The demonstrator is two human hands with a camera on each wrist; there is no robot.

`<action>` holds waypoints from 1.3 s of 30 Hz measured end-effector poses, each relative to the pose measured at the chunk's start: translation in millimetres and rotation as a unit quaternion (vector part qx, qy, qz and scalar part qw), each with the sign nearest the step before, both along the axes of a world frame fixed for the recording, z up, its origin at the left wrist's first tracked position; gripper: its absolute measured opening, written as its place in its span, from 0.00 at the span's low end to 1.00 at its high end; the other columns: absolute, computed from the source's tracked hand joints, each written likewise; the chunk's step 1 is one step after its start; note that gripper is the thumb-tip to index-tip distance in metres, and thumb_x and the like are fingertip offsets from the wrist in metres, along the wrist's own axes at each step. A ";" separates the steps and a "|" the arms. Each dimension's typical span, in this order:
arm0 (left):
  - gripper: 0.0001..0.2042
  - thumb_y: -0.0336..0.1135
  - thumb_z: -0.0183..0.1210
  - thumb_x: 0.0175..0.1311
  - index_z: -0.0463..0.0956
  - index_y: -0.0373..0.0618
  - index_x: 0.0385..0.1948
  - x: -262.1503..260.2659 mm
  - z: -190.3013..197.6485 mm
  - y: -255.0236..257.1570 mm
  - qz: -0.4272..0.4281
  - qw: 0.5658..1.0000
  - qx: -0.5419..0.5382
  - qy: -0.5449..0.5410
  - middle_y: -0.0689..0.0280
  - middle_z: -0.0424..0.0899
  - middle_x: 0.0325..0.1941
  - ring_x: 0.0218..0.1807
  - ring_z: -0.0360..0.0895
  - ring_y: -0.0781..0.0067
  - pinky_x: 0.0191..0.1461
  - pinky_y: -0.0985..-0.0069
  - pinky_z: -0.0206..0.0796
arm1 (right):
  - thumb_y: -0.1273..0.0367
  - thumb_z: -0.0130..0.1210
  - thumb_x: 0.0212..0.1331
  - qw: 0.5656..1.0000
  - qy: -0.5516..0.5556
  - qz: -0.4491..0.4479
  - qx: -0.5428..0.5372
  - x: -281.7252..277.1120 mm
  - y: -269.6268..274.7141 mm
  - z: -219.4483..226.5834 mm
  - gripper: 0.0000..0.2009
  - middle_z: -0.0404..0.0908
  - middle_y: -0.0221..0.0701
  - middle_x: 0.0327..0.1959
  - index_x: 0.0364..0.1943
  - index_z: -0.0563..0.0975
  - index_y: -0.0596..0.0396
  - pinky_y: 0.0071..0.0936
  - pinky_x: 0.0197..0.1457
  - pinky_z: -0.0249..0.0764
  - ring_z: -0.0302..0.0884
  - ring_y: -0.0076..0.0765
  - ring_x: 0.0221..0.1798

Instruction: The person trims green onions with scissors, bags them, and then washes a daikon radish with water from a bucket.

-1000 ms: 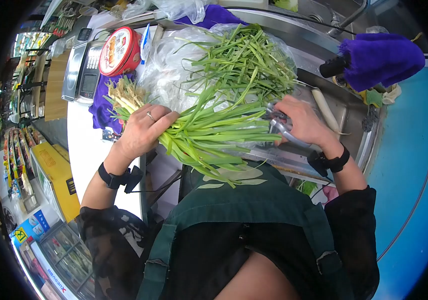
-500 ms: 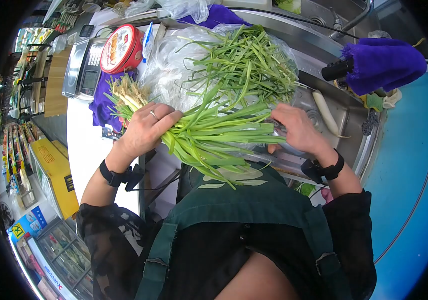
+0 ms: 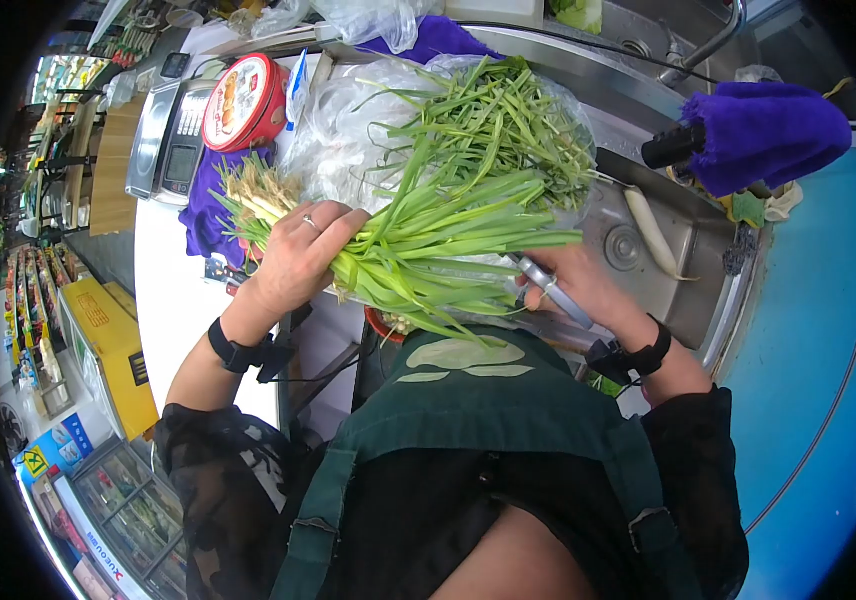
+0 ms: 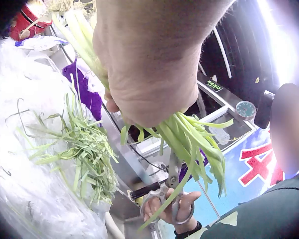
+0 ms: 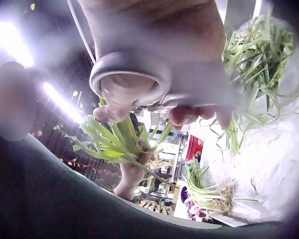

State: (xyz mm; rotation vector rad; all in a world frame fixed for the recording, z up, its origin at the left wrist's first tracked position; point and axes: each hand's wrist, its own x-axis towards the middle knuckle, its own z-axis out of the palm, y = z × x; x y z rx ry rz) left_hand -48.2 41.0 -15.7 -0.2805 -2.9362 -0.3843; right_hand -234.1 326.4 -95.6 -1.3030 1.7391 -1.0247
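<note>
My left hand (image 3: 303, 255) grips a bunch of green garlic (image 3: 448, 235) around its pale stems. Its roots stick out to the left and its flat leaves fan to the right. In my right hand (image 3: 583, 285) are metal scissors (image 3: 563, 298), the thumb through one handle loop in the right wrist view. Their blades overlap the lower leaf tips in the head view; the left wrist view shows the scissors (image 4: 173, 177) right at the hanging leaves. Beyond the bunch, a heap of cut green leaves (image 3: 508, 125) lies on a clear plastic bag (image 3: 333, 125).
A white radish (image 3: 653, 225) lies in the steel sink (image 3: 703, 250) at right. To the left stand a round red tin (image 3: 243, 105) and a scale (image 3: 173, 140) by a purple cloth (image 3: 210, 205). Another purple cloth (image 3: 773, 135) hangs at far right.
My right hand has come down and left with the scissors, from the upper leaf tips to the lower ones. The left hand grips the bunch in nearly the same place.
</note>
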 end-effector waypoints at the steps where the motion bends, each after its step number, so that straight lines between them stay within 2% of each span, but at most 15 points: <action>1: 0.22 0.26 0.61 0.40 0.73 0.42 0.44 -1.6 -0.5 0.6 0.009 1.000 0.007 0.001 0.63 0.76 0.33 0.32 0.75 0.59 0.34 0.68 0.69 | 0.40 0.58 0.50 1.000 0.002 0.000 -0.001 0.9 -0.7 0.6 0.30 0.73 0.41 0.21 0.28 0.76 0.59 0.39 0.30 0.68 0.73 0.54 0.28; 4: 0.23 0.25 0.61 0.38 0.73 0.42 0.44 -8.2 -0.8 4.4 0.015 1.000 0.017 0.020 0.62 0.75 0.33 0.32 0.75 0.58 0.35 0.66 0.68 | 0.44 0.57 0.54 0.998 -0.042 -0.017 -0.049 5.3 -4.0 2.0 0.27 0.73 0.41 0.18 0.26 0.75 0.59 0.35 0.27 0.67 0.74 0.51 0.23; 9: 0.25 0.23 0.60 0.37 0.71 0.41 0.46 -12.7 -10.8 5.0 0.039 0.999 0.013 0.001 0.61 0.74 0.34 0.33 0.74 0.57 0.37 0.66 0.68 | 0.52 0.59 0.57 0.982 -0.174 -0.075 0.009 14.1 -5.0 -13.1 0.20 0.73 0.35 0.15 0.24 0.75 0.58 0.30 0.26 0.67 0.73 0.36 0.19; 13: 0.27 0.21 0.58 0.38 0.69 0.42 0.48 -18.7 -12.1 9.1 0.055 0.998 0.017 -0.022 0.60 0.74 0.36 0.36 0.75 0.55 0.38 0.65 0.68 | 0.55 0.59 0.58 0.985 -0.127 -0.093 -0.064 16.2 -12.5 -21.8 0.20 0.72 0.33 0.12 0.20 0.74 0.58 0.28 0.23 0.66 0.71 0.29 0.15; 20: 0.22 0.18 0.55 0.43 0.67 0.40 0.45 -13.5 -42.0 -5.2 0.119 0.984 0.107 -0.080 0.52 0.76 0.36 0.36 0.75 0.45 0.38 0.60 0.69 | 0.57 0.58 0.60 0.961 -0.176 -0.201 0.069 14.2 -16.6 -1.1 0.21 0.68 0.26 0.09 0.17 0.73 0.58 0.21 0.17 0.61 0.67 0.18 0.13; 21: 0.20 0.18 0.55 0.50 0.67 0.38 0.48 -11.9 -39.8 -5.2 0.127 0.980 0.129 -0.083 0.56 0.77 0.32 0.33 0.78 0.55 0.36 0.65 0.70 | 0.58 0.57 0.61 0.960 -0.166 -0.193 0.115 12.7 -17.1 -0.5 0.19 0.69 0.22 0.10 0.18 0.73 0.57 0.19 0.18 0.61 0.67 0.16 0.15; 22: 0.20 0.18 0.55 0.50 0.67 0.38 0.48 -9.2 -38.7 -5.4 0.139 0.979 0.129 -0.081 0.56 0.77 0.32 0.33 0.78 0.55 0.36 0.65 0.70 | 0.58 0.57 0.61 0.962 -0.165 -0.182 0.115 12.7 -17.7 -3.4 0.19 0.69 0.22 0.10 0.18 0.73 0.57 0.19 0.18 0.61 0.67 0.16 0.15; 24: 0.18 0.20 0.57 0.56 0.68 0.38 0.50 -2.3 -35.9 -6.1 0.247 0.839 0.440 -0.202 0.63 0.77 0.30 0.32 0.77 0.72 0.35 0.72 0.69 | 0.48 0.62 0.51 0.974 -0.002 -0.152 0.168 16.1 -20.8 -12.1 0.26 0.72 0.37 0.10 0.18 0.75 0.60 0.32 0.23 0.69 0.73 0.39 0.15; 25: 0.18 0.23 0.59 0.60 0.69 0.37 0.52 1.8 -32.7 -6.5 0.266 0.783 0.522 -0.209 0.69 0.74 0.30 0.31 0.72 0.81 0.34 0.77 0.67 | 0.48 0.62 0.51 0.977 0.001 -0.138 0.164 20.0 -24.8 -11.7 0.26 0.72 0.37 0.10 0.18 0.75 0.60 0.32 0.23 0.69 0.73 0.39 0.15; 26: 0.18 0.23 0.59 0.60 0.69 0.37 0.52 6.7 -30.1 -7.9 0.278 0.781 0.522 -0.200 0.69 0.74 0.30 0.31 0.72 0.81 0.34 0.77 0.67 | 0.46 0.62 0.50 0.978 0.044 -0.120 0.166 25.6 -28.1 -10.5 0.27 0.74 0.40 0.13 0.19 0.76 0.60 0.36 0.25 0.71 0.74 0.46 0.18; 27: 0.17 0.22 0.59 0.60 0.69 0.38 0.51 11.6 -28.0 -9.7 0.285 0.733 0.592 -0.178 0.69 0.74 0.30 0.31 0.72 0.80 0.34 0.78 0.67 | 0.44 0.61 0.49 0.977 0.087 -0.102 0.166 30.4 -32.1 -10.3 0.28 0.76 0.43 0.15 0.19 0.77 0.60 0.40 0.28 0.72 0.76 0.52 0.21; 29: 0.14 0.25 0.58 0.62 0.69 0.39 0.48 22.5 -27.1 -10.9 0.285 0.647 0.699 -0.107 0.68 0.74 0.31 0.28 0.72 0.78 0.32 0.80 0.65 | 0.43 0.60 0.49 0.975 0.131 -0.064 0.166 43.1 -43.8 -22.2 0.29 0.77 0.44 0.17 0.19 0.77 0.60 0.42 0.29 0.72 0.77 0.54 0.24; 34: 0.12 0.29 0.56 0.65 0.67 0.39 0.47 60.0 -30.6 -27.8 0.305 0.554 0.774 -0.024 0.65 0.73 0.35 0.28 0.71 0.75 0.35 0.77 0.67 | 0.46 0.59 0.50 0.946 0.267 0.030 0.182 75.3 -68.0 -71.4 0.26 0.78 0.46 0.20 0.23 0.77 0.61 0.46 0.33 0.73 0.79 0.55 0.28; 36: 0.11 0.30 0.57 0.65 0.68 0.42 0.46 74.8 -31.5 -30.7 0.280 0.435 0.851 0.086 0.65 0.74 0.33 0.31 0.72 0.74 0.36 0.76 0.68 | 0.49 0.61 0.48 0.941 0.282 0.047 0.182 83.9 -71.8 -84.3 0.25 0.79 0.47 0.22 0.24 0.77 0.62 0.46 0.35 0.74 0.79 0.54 0.30; 39: 0.18 0.34 0.56 0.66 0.63 0.40 0.53 109.3 -43.4 -48.0 0.237 0.356 0.889 0.166 0.64 0.70 0.39 0.35 0.69 0.76 0.39 0.76 0.68 | 0.54 0.62 0.46 0.930 0.305 0.052 0.200 91.4 -75.3 -96.7 0.21 0.80 0.47 0.26 0.28 0.76 0.62 0.46 0.38 0.74 0.79 0.52 0.35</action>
